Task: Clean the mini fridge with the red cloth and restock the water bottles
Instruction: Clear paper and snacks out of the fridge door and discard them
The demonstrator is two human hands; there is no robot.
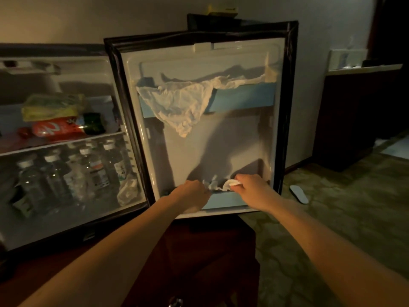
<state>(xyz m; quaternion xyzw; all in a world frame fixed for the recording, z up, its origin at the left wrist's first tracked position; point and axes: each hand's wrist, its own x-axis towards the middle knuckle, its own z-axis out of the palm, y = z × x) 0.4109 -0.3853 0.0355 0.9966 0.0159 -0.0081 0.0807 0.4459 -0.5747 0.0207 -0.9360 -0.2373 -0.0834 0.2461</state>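
White crumpled tissue (213, 185) in lower blue door shelf (223, 199), pinched by left hand (192, 191) and right hand (247, 187). Best lifted out whole before wiping. Red cloth unseen; clear water bottles (73, 171) inside white mini fridge (66, 222).

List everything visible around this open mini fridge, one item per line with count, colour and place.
fridge door: one, dark frame with white liner, swung open at centre
white tissue: one, crumpled, draped over the upper blue door shelf
lower door shelf: one, blue, at the door's bottom
small white paper: a few pieces, in the lower door shelf between the hands
water bottles: several, clear with white caps, bottom of the fridge, left
red packet: one, on the fridge's upper shelf
yellow-green bag: one, above the red packet
slipper: one, pale, on the carpet right of the door
left hand: one, grips white paper
right hand: one, pinches a white piece
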